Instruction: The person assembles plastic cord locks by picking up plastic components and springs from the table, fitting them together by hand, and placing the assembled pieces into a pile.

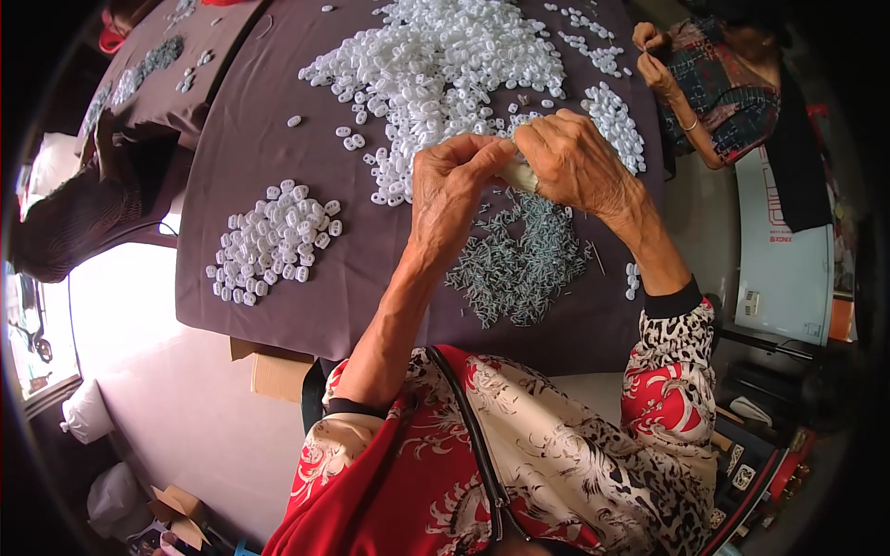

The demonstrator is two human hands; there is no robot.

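Observation:
Both my hands meet over the far side of a heap of small grey-green screw-like pins (519,255). The thumb and fingers of my left hand (450,176) are pinched together at their tips. My right hand (577,167) is curled right beside it, fingers bent inward. A pale covering or strip (521,174) shows between the two hands, seemingly on a finger; what it is I cannot tell. Any small piece in the pinch is hidden. Behind my hands spreads a large heap of small white oval plastic pieces (436,69) with dark openings.
A brown cloth-covered table (324,320) carries it all. A smaller pile of white pieces (273,241) lies left, another (612,120) right. A thin stick (599,259) lies beside the pins. Another person's hands (654,60) work at the far right edge. A cardboard box (278,372) sits under the table.

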